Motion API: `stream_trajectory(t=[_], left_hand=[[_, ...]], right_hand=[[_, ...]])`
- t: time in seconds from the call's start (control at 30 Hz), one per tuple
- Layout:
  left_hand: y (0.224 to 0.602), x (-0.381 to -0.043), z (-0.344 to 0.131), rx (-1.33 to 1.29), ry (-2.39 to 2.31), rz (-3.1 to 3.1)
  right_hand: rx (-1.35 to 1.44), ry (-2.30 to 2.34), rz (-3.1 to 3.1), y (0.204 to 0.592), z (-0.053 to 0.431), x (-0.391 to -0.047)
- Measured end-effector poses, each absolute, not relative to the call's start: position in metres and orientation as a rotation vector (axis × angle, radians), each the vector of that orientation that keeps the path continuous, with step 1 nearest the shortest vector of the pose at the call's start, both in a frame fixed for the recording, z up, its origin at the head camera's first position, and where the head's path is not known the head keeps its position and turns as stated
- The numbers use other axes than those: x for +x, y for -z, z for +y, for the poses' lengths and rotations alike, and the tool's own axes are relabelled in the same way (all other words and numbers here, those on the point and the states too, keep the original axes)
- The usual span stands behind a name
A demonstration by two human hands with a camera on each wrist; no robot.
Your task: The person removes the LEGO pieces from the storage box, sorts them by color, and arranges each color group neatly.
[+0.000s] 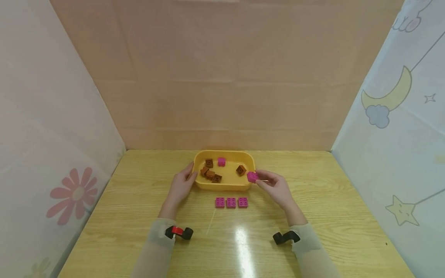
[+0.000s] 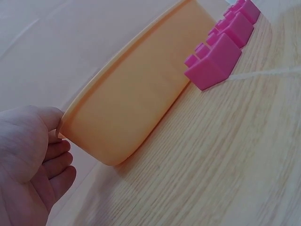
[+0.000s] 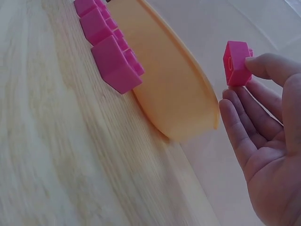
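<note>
My left hand [image 1: 182, 182] holds the left end of a yellow plastic tub [image 1: 222, 187], thumb at the rim and fingers along the outside. In the left wrist view the thumb meets the tub's rim [image 2: 89, 89]. At the tub's right end, my right hand [image 1: 276, 187] pinches a pink building block [image 1: 252, 177] between thumb and fingers. The right wrist view shows that pink block [image 3: 238, 63] raised above rim height, its hollow underside partly visible. Inside the tub lie another pink block [image 1: 221, 161] and several brown blocks [image 1: 217, 178].
Three pink blocks [image 1: 231, 202] stand in a row, studs up, on the wooden table [image 1: 139, 200] in front of the tub. A back wall [image 1: 222, 96] rises behind the table, with printed cloth panels [image 1: 389, 154] at both sides.
</note>
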State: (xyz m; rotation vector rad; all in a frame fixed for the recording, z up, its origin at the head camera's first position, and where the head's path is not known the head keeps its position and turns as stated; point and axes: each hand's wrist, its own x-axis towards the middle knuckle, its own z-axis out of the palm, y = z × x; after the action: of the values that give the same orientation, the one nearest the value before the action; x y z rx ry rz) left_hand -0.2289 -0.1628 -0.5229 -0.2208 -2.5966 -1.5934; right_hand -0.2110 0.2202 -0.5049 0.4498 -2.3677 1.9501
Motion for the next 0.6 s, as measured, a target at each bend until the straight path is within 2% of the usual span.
stream_trajectory(t=[0.6], left_hand=[[0.52,-0.228,-0.161,-0.199,1.593,-2.599]], right_hand=[[0.511,-1.9,-2.573,0.5,0.249,-0.196]])
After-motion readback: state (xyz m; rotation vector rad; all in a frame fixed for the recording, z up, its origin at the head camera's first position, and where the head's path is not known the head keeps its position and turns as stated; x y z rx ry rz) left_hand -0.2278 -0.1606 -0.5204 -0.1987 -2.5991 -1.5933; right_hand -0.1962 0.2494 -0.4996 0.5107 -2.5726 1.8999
